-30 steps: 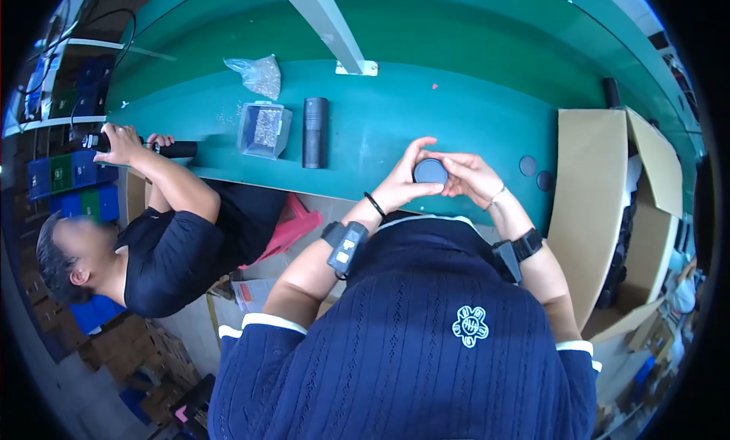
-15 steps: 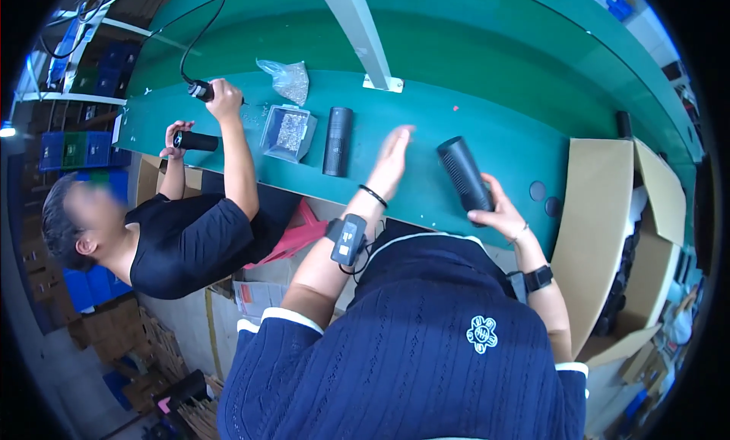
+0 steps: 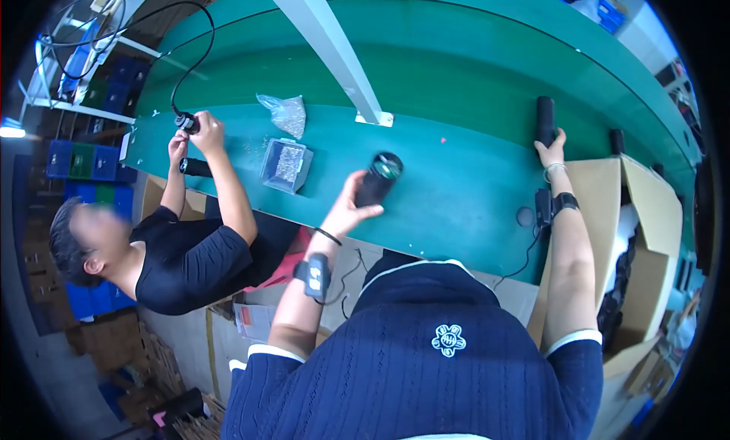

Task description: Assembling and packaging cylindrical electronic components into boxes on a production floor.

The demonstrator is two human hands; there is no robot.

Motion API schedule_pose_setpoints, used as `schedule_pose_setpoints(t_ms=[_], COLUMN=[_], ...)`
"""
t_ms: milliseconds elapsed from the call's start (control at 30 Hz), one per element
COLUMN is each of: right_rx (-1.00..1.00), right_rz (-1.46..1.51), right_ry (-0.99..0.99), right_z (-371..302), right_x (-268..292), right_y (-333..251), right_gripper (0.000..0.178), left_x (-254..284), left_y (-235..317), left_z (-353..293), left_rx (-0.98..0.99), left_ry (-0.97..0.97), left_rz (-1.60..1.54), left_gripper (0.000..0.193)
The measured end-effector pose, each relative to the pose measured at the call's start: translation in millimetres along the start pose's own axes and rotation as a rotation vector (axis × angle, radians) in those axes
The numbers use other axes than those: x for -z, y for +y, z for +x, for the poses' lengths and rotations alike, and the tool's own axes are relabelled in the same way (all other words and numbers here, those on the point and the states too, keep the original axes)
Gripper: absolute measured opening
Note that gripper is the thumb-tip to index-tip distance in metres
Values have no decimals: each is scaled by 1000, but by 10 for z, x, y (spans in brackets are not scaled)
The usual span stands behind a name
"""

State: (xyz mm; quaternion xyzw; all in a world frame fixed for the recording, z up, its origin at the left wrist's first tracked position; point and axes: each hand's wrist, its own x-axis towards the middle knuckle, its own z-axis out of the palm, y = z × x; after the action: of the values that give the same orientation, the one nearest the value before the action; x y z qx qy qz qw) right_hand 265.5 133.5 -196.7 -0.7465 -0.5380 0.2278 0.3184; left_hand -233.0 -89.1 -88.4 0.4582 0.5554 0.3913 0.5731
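My left hand [image 3: 351,205] is wrapped round a black cylinder [image 3: 376,187] over the middle of the green workbench [image 3: 449,212]. The cylinder is tilted, and its dark, glossy round end shows at the top. Farther off to the right, my right hand [image 3: 553,151] grips the lower part of another black cylinder [image 3: 546,117], held upright near the far side of the bench. Beside my right wrist a flat black disc [image 3: 525,216] lies on the bench. To the left of my left hand stands a grey bin [image 3: 275,178] with small metal parts in it.
A clear bag of small parts [image 3: 289,116] lies behind the bin. At left a co-worker [image 3: 190,257] holds a corded power screwdriver [image 3: 186,123] by a black cylinder [image 3: 198,168]. An open cardboard box [image 3: 582,212] stands at right, with a black cylinder [image 3: 617,142] behind it. A metal post [image 3: 327,44] rises mid-bench.
My right hand has carried its cylinder far to the right and away. My left hand, empty before, has taken a cylinder from beside the bin. The co-worker's screwdriver has come lower.
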Motion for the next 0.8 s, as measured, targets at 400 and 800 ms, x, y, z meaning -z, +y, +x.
schedule_pose_setpoints(t_ms=[400,800], right_rx=[429,603], right_rz=[-490,554], right_ry=[275,-680], right_z=[-57,-2419], right_x=[-138,235], right_y=[-683,-2004], right_gripper=[63,69], left_x=[-526,-954], left_y=[193,-22], left_z=[-196,272], left_rx=[-134,-323], left_ry=[-207,-239], left_rz=[8,295], left_gripper=[87,76])
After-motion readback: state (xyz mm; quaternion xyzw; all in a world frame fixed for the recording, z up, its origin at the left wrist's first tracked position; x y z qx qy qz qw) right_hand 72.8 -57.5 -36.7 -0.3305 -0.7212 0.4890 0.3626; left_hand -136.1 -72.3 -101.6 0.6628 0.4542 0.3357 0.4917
